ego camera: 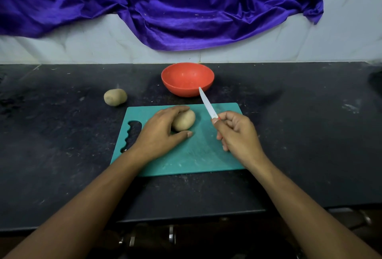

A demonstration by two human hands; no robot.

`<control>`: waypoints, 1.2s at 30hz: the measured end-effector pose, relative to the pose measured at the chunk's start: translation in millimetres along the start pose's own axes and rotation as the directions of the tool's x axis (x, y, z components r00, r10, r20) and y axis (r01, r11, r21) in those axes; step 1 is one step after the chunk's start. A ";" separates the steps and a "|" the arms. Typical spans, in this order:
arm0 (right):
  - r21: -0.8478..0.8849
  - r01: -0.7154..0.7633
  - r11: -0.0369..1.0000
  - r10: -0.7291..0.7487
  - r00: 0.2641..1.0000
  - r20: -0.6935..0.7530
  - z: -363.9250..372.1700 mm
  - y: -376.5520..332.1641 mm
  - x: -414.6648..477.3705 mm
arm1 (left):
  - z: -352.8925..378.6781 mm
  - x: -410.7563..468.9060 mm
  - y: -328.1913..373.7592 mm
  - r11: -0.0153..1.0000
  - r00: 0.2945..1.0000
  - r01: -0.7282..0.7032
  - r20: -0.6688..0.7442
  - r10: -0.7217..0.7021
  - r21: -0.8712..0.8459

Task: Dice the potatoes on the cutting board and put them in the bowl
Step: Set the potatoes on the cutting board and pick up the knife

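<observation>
Two potatoes are present, both whole and uncut. One potato [184,123] lies on its side on the teal cutting board [196,155], toward the board's far left area. The second potato [115,97] sits on the dark countertop [62,145], off the board, just beyond its far left corner.

The person's left hand [160,132] grips the potato on the board: the fingers curl over its far side and the thumb lies along its near side, with the thumb tip touching the board surface.

The right hand [237,132] holds a small knife [207,103]. The fingers are curled round the handle, of which only a red part shows at the thumb. The white blade points up and away to the left, raised clear of the board; its tip overlaps the near rim of the bowl from this angle. The blade is apart from the potato.

The red bowl [187,67] stands upright on the countertop just beyond the far edge of the board. No potato pieces show inside it.

The board's grip cut-out is at its left end. A purple cloth [165,10] hangs in folds over the white wall behind the countertop.
</observation>
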State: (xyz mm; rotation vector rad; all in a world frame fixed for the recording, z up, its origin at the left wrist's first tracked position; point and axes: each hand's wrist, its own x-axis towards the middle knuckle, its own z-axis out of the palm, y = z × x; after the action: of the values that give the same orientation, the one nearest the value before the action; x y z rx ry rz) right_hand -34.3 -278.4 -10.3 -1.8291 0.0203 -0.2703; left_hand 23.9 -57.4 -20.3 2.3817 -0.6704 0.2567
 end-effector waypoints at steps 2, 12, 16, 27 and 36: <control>-0.001 -0.009 1.000 0.009 1.000 -0.001 0.0 -1.6 -1.4 | 0.5 -0.5 -2.0 1.000 1.000 0.005 -0.010 -0.005 -0.026; -0.039 -0.009 0.999 0.009 1.000 -0.001 2.8 -7.0 -5.2 | 0.2 -2.6 -3.2 0.999 1.000 -0.010 -0.014 0.009 -0.041; -0.078 0.019 0.997 -0.019 1.000 -0.005 4.0 -6.0 -7.3 | 1.1 -4.7 -6.1 0.998 0.999 -0.024 -0.032 0.022 -0.065; -0.163 0.006 0.987 -0.010 1.000 -0.026 7.7 -5.8 1.0 | -6.6 -12.1 1.0 0.993 0.992 -0.056 -0.121 0.043 -0.105; -0.128 0.063 0.990 -0.072 0.995 -0.066 10.9 -6.7 -3.6 | -52.2 -19.3 -25.2 0.989 0.939 0.054 -0.330 -0.098 -0.139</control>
State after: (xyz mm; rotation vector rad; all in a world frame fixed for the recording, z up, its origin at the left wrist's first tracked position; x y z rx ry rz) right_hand -36.5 -265.7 -7.3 -1.9468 0.0250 -0.3893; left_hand 20.1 0.0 0.1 2.1629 -0.4189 0.5561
